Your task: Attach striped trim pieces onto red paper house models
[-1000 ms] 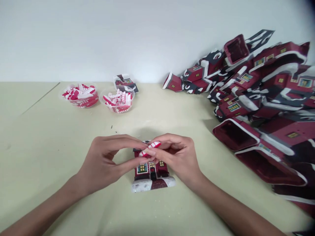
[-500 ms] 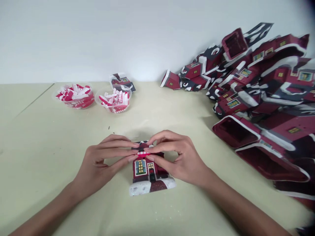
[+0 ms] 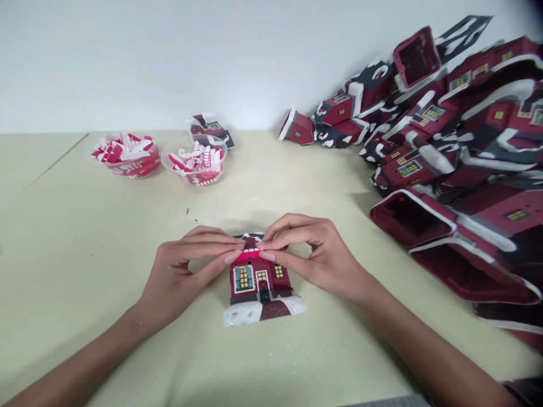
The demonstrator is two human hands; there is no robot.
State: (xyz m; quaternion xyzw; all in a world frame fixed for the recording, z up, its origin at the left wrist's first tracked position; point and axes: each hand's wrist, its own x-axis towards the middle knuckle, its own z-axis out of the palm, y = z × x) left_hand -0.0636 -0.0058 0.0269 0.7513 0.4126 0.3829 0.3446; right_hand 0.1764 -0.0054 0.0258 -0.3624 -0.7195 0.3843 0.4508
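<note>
My left hand (image 3: 182, 265) and right hand (image 3: 316, 254) meet over a small red house (image 3: 258, 282), and the fingers (image 3: 231, 257) of both pinch a little red-and-white strip (image 3: 248, 255) between thumb and forefinger, pressed against the top edge of the house front, just under its dark snowy roof. My other fingers are curled loosely above the roof. The house stands upright on its white snowy base in the middle of the pale green surface (image 3: 85, 254), right in front of me, its yellow windows and dark door facing me.

Farther off, to the left near the wall, two clear plastic cups stand side by side: the left cup (image 3: 126, 155) and the right cup (image 3: 195, 164), each heaped with more red-and-white strips. Just behind the right cup lies another small house (image 3: 210, 125), tilted on its side. On the right, a big pile of houses (image 3: 445, 141) sprawls along the surface up to the white wall (image 3: 169, 56), many tipped over with their hollow undersides showing; the nearest lies well apart from my right hand.
</note>
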